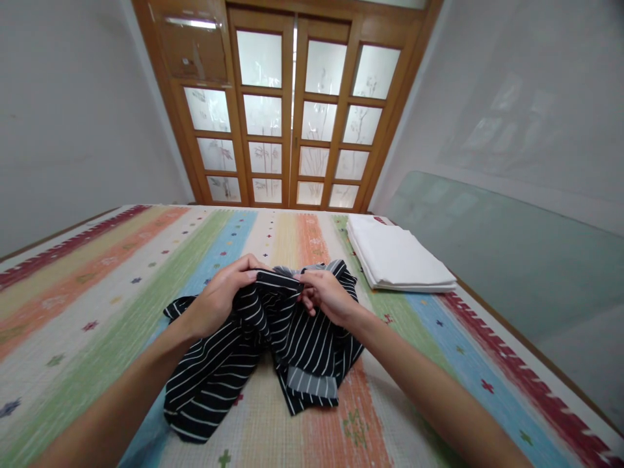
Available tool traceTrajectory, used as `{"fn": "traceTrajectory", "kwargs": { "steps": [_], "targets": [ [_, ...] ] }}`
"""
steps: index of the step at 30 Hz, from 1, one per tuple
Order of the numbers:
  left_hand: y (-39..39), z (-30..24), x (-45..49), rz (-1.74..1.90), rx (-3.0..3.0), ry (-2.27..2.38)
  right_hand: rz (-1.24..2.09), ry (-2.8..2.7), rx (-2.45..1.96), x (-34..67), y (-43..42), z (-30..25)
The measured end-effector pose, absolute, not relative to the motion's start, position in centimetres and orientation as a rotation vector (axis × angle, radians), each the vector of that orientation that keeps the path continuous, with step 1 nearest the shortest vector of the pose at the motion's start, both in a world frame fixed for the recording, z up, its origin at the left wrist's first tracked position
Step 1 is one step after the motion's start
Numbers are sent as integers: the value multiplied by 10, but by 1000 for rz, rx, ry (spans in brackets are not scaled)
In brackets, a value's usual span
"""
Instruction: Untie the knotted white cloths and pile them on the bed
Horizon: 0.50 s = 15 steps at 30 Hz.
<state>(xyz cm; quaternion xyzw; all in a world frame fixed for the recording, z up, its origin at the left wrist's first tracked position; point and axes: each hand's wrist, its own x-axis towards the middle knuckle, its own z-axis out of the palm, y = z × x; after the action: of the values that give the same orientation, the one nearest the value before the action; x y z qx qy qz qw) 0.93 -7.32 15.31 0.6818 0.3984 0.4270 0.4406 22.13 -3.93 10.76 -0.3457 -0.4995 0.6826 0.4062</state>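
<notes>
Two hands pinch the top edge of a striped black garment

Nearest lies a multicoloured cloth spread point(180, 260) with bands of green, blue, orange, cream and dark red and small scattered motifs. On it, near the middle, sits a crumpled black fabric garment with thin white stripes point(214, 374); take it as the clock's centre, with twelve straight ahead. One loose part of it trails towards seven o'clock, and a grey patch point(312, 383) shows towards five.

At eleven o'clock the left hand point(225, 286) is nearly closed, its thumb on the garment's raised edge and its fingers bent behind, partly hidden. At two o'clock the right hand point(327, 294) pinches the same edge between thumb and forefinger, the other fingers loosely curled against the fabric.

Farther out at two o'clock, apart from the right hand, a flat folded stack of white cloth point(397, 253) lies on the spread. Beyond it, between two and three, a pale green panel with a rounded corner point(478, 227) stands against the pale wall point(511, 97). Farthest, at twelve, are brown wooden doors with frosted, plant-patterned panes point(292, 110)
</notes>
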Motion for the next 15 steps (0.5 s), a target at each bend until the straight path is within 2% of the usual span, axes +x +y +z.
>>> {"fn": "traceTrajectory", "kwargs": {
  "steps": [5, 9, 12, 15],
  "targets": [
    [-54, 146, 3, 1181, 1599, 1224, 1402, -1280, -798, 227, -42, 106],
    [-50, 140, 3, 1099, 1509, 963, 1248, -1431, -799, 230, -46, 102],
    [-56, 142, 10, 995, 1646, 870, 1208, -1546, -795, 229, -51, 101],
    [-66, 146, 23, 920, 1914, 1057, 1142, -1641, -787, 227, -57, 103]
  ]
}}
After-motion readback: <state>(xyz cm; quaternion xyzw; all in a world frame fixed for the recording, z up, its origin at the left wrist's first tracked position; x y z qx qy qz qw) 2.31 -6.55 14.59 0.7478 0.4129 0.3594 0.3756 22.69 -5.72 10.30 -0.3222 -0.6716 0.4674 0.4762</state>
